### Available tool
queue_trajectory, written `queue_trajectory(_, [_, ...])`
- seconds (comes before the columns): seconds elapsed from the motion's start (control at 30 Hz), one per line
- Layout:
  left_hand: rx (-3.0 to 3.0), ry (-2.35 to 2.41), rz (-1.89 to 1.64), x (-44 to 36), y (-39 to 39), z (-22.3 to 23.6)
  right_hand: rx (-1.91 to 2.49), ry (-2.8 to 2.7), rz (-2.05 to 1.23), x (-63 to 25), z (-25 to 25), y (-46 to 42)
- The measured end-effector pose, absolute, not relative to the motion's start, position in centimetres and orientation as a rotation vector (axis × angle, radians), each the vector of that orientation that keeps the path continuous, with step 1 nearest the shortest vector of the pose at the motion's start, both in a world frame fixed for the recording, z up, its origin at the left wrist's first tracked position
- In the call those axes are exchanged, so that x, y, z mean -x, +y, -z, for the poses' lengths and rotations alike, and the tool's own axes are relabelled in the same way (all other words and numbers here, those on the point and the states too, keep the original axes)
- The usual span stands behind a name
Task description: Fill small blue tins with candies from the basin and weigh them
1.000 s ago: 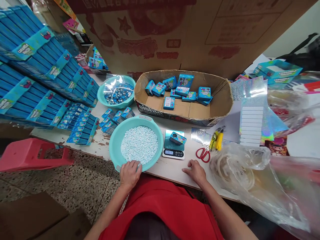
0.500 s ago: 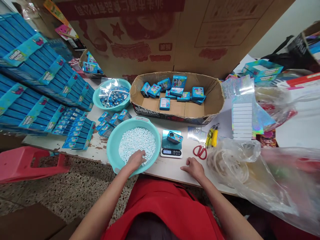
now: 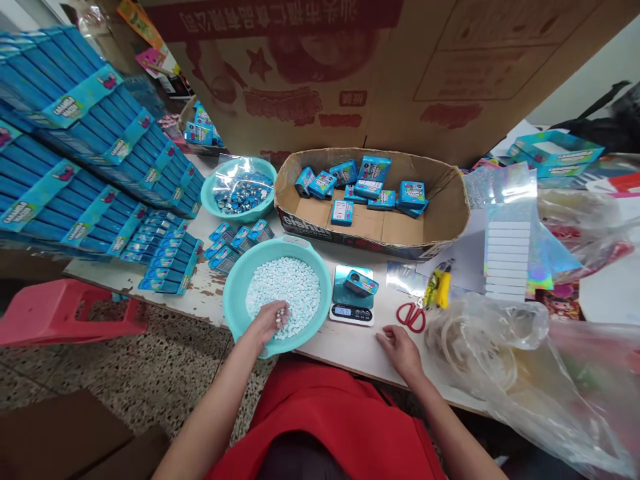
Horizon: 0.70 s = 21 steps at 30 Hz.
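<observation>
My left hand (image 3: 270, 321) is inside the teal basin (image 3: 235, 290), cupped palm-up around a few of the small pale blue and white candies (image 3: 287, 293) that fill it. To the right of the basin stands a small digital scale (image 3: 353, 297) with an open blue tin (image 3: 361, 283) on its platform. My right hand (image 3: 400, 348) rests on the table edge in front of the scale, fingers loosely curled and holding nothing.
A shallow cardboard tray (image 3: 445, 207) with several blue packets sits behind the scale. A second teal bowl (image 3: 213, 200) holds a bag of round tins. Stacked blue boxes (image 3: 90, 153) fill the left. Red scissors (image 3: 411, 315), a yellow tool (image 3: 440, 283) and clear plastic bags (image 3: 525, 360) lie right.
My left hand moved from the basin's near rim into the candies and turned up with some in its fingers. My right hand stayed near the table edge.
</observation>
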<state>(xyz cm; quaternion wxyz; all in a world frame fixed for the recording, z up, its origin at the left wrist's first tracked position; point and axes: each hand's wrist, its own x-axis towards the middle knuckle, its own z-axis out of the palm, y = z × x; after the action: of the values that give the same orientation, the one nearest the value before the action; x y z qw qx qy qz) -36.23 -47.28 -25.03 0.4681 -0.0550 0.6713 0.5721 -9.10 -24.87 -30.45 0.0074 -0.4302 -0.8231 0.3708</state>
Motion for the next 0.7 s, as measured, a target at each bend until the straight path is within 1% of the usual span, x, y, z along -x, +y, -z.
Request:
queue_trajectory(0.07, [0.126, 1.630, -1.374, 36.5, -46.0, 24.5, 1.339, -2.596, -1.035, 9.1, 30.8, -25.6])
queue_trajectory(0.17, [0.009, 1.624, -1.322, 37.0, -42.9, 22.6, 1.301, -2.690, -0.706, 9.3, 31.4, -26.4])
queue_trajectory(0.23, [-0.229, 1.666, -1.232, 37.2, -40.0, 20.8, 1.284, -2.736, -0.530, 9.5, 31.7, -26.6])
queue_trajectory(0.3, [-0.582, 1.778, -1.053, 37.2, -36.7, 19.1, 1.280, -2.758, -0.444, 9.6, 32.0, -26.6])
queue_trajectory(0.37, [-0.927, 1.940, -0.805, 36.9, -33.6, 17.9, 1.274, -2.769, -0.413, 9.7, 32.1, -26.6])
queue_trajectory(0.43, [-1.144, 2.050, -0.599, 36.4, -31.1, 17.2, 1.263, -2.776, -0.412, 9.7, 32.2, -26.5])
queue_trajectory(0.6, [-1.471, 2.135, -0.197, 35.0, -28.3, 17.2, 1.263, -2.769, -0.447, 9.9, 32.1, -26.3])
queue_trajectory(0.7, [-1.560, 2.131, -0.066, 34.7, -28.1, 17.2, 1.287, -2.757, -0.477, 10.0, 32.0, -26.2])
